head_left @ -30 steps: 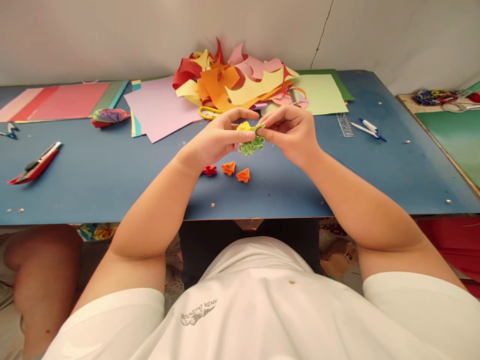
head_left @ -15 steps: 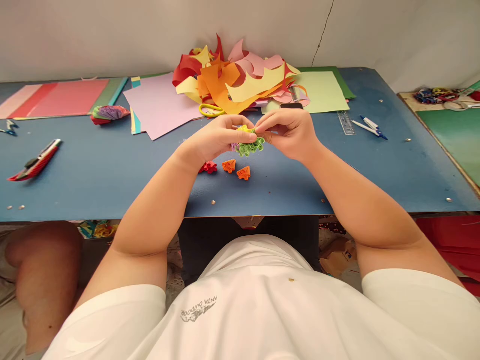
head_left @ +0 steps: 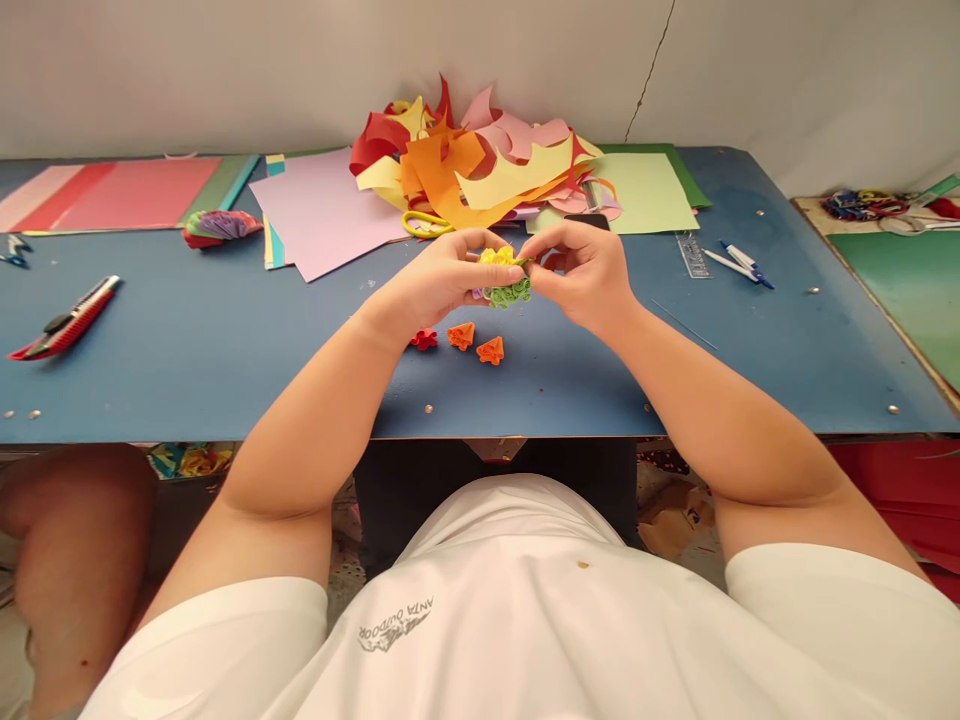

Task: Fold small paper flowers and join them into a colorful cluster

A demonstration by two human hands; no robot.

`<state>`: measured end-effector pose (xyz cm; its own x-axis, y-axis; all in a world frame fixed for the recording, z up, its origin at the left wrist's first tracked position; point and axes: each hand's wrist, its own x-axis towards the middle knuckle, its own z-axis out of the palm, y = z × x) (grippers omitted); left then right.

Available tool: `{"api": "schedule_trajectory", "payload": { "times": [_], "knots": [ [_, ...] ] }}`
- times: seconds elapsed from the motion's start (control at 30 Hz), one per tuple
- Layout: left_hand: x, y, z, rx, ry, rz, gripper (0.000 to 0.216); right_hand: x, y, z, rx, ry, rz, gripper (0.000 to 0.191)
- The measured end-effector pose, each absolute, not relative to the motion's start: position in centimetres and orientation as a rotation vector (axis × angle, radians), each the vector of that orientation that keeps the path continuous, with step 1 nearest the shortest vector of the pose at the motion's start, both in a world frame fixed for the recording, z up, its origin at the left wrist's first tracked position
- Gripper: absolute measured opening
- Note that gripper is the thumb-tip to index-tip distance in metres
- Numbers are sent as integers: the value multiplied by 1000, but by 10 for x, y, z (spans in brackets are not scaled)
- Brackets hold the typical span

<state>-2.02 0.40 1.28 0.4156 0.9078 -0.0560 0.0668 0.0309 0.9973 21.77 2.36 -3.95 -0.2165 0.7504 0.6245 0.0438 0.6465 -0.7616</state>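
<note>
Over the middle of the table my left hand (head_left: 450, 270) is closed on a small bunch of paper flowers. A yellow flower (head_left: 497, 257) sits at its top, and green curled paper (head_left: 510, 293) hangs below the thumb, with a bit of lilac partly hidden by the fingers. My right hand (head_left: 581, 268) pinches at the bunch's right side, its fingertips on a thin green piece (head_left: 524, 261) too small to make out fully. On the table beneath lie two orange paper flowers (head_left: 461, 335) and a red one (head_left: 424, 340) beside my left wrist.
Cut paper scraps (head_left: 450, 165) are heaped at the back, with yellow scissors (head_left: 426, 224) beside them. A red utility knife (head_left: 67, 320) and a multicoloured bundle (head_left: 220, 229) lie left. Pens (head_left: 739, 265) and a clear ruler (head_left: 693, 255) lie right. A person's leg (head_left: 75, 560) is at lower left.
The bunch has turned a little in my left hand, so more of the yellow flower shows. My right fingertips have shifted slightly right.
</note>
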Motion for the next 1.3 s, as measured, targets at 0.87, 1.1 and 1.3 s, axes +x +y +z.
{"api": "schedule_trajectory", "payload": {
  "times": [0.87,1.1,1.3],
  "knots": [
    [-16,-4,27,1155,919,802,43,232,27,-34,-354,-2037,14,20],
    [-20,-5,24,1175,949,789,52,227,19,-31,-429,-1972,425,10],
    [-21,-11,34,1200,1042,783,60,223,12,-17,-744,-1797,906,13]
  ]
}}
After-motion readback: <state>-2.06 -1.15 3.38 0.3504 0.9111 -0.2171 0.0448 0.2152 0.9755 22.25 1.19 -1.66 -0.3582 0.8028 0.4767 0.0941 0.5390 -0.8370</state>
